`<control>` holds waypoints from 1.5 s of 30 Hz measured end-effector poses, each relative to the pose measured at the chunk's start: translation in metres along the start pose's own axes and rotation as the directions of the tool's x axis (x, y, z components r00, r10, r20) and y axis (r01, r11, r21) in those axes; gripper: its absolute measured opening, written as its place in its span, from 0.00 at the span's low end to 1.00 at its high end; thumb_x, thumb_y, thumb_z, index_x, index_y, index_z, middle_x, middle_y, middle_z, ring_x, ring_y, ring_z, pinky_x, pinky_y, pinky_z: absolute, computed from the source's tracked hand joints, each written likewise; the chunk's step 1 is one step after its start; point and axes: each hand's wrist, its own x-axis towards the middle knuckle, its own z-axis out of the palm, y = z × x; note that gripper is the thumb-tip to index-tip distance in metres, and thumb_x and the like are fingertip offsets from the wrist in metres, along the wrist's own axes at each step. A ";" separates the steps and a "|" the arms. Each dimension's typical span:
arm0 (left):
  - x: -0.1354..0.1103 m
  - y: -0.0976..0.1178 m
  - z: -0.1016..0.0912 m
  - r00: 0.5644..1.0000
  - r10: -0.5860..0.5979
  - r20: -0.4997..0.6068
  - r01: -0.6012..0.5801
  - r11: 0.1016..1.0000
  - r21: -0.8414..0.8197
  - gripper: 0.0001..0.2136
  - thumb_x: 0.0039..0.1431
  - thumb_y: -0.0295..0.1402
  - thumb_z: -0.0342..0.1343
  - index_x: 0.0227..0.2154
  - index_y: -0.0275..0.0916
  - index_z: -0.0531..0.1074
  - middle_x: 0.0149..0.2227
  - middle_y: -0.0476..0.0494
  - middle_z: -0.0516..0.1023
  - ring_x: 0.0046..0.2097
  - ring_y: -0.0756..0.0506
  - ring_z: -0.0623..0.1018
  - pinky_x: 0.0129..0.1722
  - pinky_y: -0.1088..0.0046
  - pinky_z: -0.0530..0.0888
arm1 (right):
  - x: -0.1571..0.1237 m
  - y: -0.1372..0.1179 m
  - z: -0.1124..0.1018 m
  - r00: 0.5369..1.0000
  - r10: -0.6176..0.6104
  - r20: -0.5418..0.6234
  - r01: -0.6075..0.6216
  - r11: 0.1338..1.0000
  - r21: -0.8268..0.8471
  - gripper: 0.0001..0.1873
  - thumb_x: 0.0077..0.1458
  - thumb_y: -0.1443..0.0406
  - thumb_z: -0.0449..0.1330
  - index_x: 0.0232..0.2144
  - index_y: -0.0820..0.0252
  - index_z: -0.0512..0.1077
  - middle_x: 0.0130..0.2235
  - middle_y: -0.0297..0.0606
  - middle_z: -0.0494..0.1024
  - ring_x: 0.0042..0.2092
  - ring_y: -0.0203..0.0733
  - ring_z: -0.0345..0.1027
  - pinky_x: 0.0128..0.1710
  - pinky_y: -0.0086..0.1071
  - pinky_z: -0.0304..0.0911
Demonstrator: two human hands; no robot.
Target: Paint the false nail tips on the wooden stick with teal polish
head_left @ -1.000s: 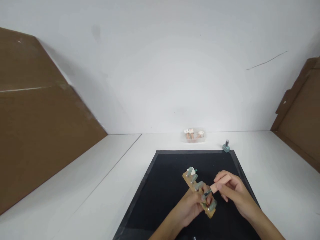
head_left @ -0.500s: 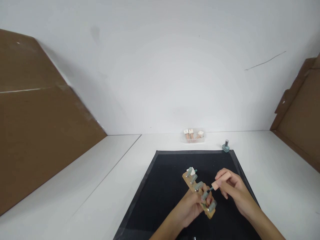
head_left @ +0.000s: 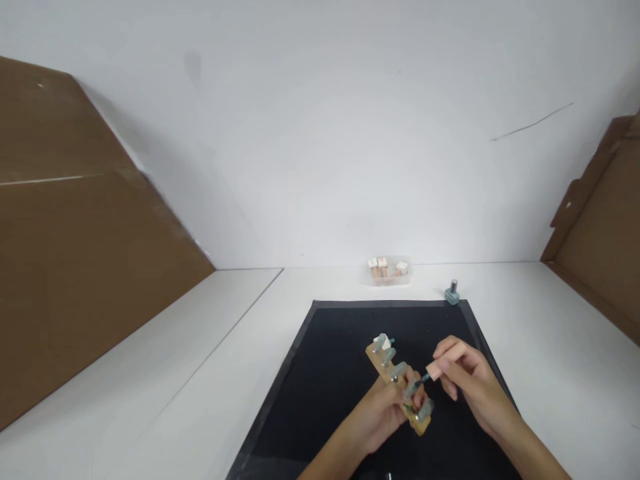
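Note:
A wooden strip (head_left: 375, 354) carrying several grey-green nail tips lies slantwise on a black mat (head_left: 330, 387). My left hand (head_left: 383, 413) is closed on its near end and steadies it. My right hand (head_left: 467, 380) pinches a pink-capped polish brush (head_left: 434, 372), its dark tip touching one of the nearer nail tips (head_left: 411, 388). A white piece (head_left: 384, 344) sits at the strip's far end.
A teal nail polish bottle (head_left: 453, 293) stands at the mat's far right corner. A clear tray with small pink and white pieces (head_left: 386, 270) sits against the white wall. Brown cardboard panels (head_left: 75, 233) flank the white table on both sides.
My right hand has drawn the brush slightly right and back, then set the tip on the nail again. My left hand and the strip have barely shifted.

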 end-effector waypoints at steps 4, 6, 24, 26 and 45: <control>0.001 0.002 0.003 1.000 -0.009 -0.006 0.009 1.000 0.010 0.13 0.38 0.32 0.63 0.20 0.36 0.62 0.20 0.51 0.66 0.25 0.52 0.68 0.28 0.74 0.58 | 0.001 -0.006 0.002 0.998 0.014 0.067 -0.011 0.999 -0.045 0.18 0.45 0.53 0.65 0.19 0.63 0.72 0.29 0.34 0.70 0.17 0.23 0.54 0.15 0.23 0.50; 0.002 0.002 0.005 1.000 -0.011 -0.014 0.011 1.000 0.010 0.13 0.37 0.32 0.63 0.20 0.36 0.62 0.20 0.51 0.66 0.25 0.52 0.67 0.27 0.74 0.57 | 0.002 -0.007 0.002 0.997 0.023 0.076 -0.018 0.997 -0.072 0.19 0.44 0.53 0.66 0.18 0.63 0.72 0.28 0.34 0.70 0.17 0.24 0.54 0.15 0.23 0.50; 0.002 0.002 0.002 1.000 0.006 0.012 -0.006 1.000 0.006 0.13 0.38 0.33 0.63 0.19 0.36 0.62 0.20 0.51 0.66 0.25 0.52 0.66 0.28 0.74 0.57 | 0.000 -0.007 0.002 0.997 -0.022 0.073 0.027 0.996 -0.080 0.19 0.45 0.52 0.64 0.18 0.62 0.71 0.27 0.35 0.71 0.17 0.26 0.53 0.15 0.25 0.51; 0.002 0.001 0.003 1.000 0.010 0.013 -0.010 1.000 0.009 0.13 0.38 0.33 0.63 0.20 0.36 0.62 0.20 0.51 0.66 0.25 0.52 0.66 0.28 0.74 0.57 | 0.001 -0.009 0.002 0.996 -0.013 0.090 0.022 0.995 -0.101 0.18 0.45 0.52 0.65 0.18 0.62 0.72 0.27 0.36 0.72 0.17 0.26 0.53 0.15 0.25 0.51; 0.002 -0.002 -0.001 0.999 0.014 0.044 -0.014 1.000 -0.014 0.13 0.39 0.32 0.63 0.21 0.36 0.63 0.21 0.51 0.66 0.26 0.52 0.67 0.29 0.73 0.59 | 0.002 -0.003 -0.002 1.000 0.014 0.010 -0.012 0.990 -0.137 0.20 0.44 0.51 0.65 0.18 0.62 0.71 0.27 0.35 0.71 0.17 0.27 0.54 0.14 0.24 0.52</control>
